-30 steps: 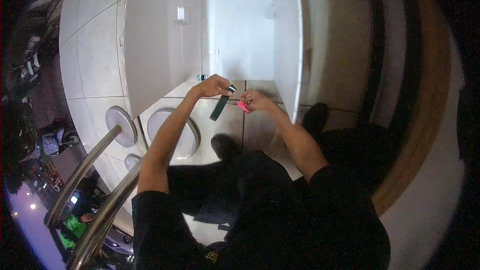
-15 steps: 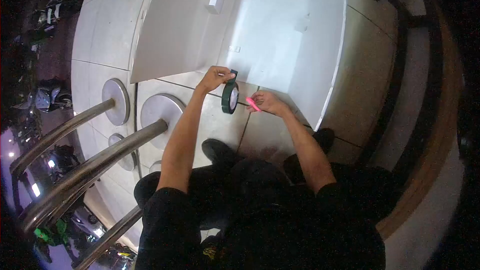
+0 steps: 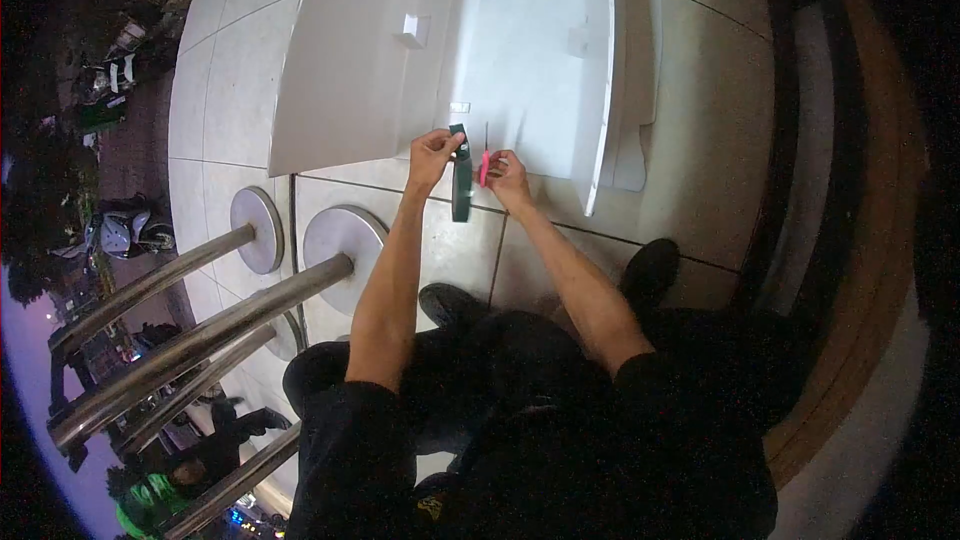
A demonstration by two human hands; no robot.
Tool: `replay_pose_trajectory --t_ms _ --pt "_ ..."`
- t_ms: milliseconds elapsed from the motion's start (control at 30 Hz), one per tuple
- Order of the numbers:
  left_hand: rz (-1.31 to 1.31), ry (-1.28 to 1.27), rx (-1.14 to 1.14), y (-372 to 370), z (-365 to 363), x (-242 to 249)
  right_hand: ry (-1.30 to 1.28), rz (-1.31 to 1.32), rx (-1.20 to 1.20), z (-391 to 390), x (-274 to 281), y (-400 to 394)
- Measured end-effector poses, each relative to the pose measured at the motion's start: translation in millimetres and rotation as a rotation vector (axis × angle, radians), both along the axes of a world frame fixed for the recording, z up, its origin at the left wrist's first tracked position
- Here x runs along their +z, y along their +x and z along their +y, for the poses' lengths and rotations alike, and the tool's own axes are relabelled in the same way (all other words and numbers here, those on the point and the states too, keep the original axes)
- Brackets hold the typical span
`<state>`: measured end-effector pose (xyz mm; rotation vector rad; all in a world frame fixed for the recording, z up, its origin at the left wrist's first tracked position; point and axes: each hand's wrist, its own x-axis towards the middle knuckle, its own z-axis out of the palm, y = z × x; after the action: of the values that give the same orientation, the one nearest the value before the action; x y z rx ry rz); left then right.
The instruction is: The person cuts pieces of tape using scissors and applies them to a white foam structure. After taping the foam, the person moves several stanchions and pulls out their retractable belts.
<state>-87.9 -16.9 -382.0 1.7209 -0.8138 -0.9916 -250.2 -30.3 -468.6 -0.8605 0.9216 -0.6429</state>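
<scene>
My left hand (image 3: pixel 436 157) pinches the loose end of a roll of dark green tape (image 3: pixel 461 190), which hangs almost edge-on below the fingers. Close by on the right, my right hand (image 3: pixel 508 180) is closed around pink-handled scissors (image 3: pixel 485 168). Their thin blade points up, away from my body, just beside the tape. Both hands are above the near end of a folded-up white board (image 3: pixel 530 70) with raised side panels. Part of the scissors' handle is covered by my fingers.
Small white blocks (image 3: pixel 414 31) are fixed to the board's panels. Metal posts with round bases (image 3: pixel 345 250) stand on the tiled floor (image 3: pixel 240 90) at left. A dark-framed bench (image 3: pixel 840 140) runs along the right. A person in dark clothes (image 3: pixel 225 440) is at the lower left.
My right hand has moved left and up toward the tape, and the scissors now point upward with the blade showing. The tape roll has turned edge-on. The view has shifted a little.
</scene>
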Motion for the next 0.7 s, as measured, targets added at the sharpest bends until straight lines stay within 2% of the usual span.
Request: replay_pose_trajectory --t_ms 67,100,133,200,300,433,533,600,667,700 --pt "0.105 0.116 -0.077 4 0 14 -0.026 -0.142 0.135 -5 -32 -7" --pt "0.147 0.138 -0.080 10 1 17 0.700 -0.452 0.047 -21 -28 -16" --pt "0.139 0.138 -0.067 15 3 20 0.704 -0.456 0.061 -25 -22 -21" --pt "0.145 0.176 -0.210 27 3 25 -0.102 -0.018 0.403 -26 -20 -25" --pt "0.189 0.175 -0.193 27 6 26 0.059 -0.034 0.506 -27 3 -31" --pt "0.274 0.129 -0.142 20 9 16 -0.023 0.099 0.464 -15 27 -28" --pt "0.295 0.115 -0.107 11 9 21 0.017 0.204 0.333 5 12 -18" --pt "0.277 0.127 -0.101 8 11 15 -0.196 0.364 0.171 22 10 -14" --pt "0.300 0.173 -0.116 10 17 8 -0.185 0.329 0.188 31 -3 -18" --pt "0.303 0.176 -0.109 8 19 10 -0.053 0.242 0.192 37 -24 -21"
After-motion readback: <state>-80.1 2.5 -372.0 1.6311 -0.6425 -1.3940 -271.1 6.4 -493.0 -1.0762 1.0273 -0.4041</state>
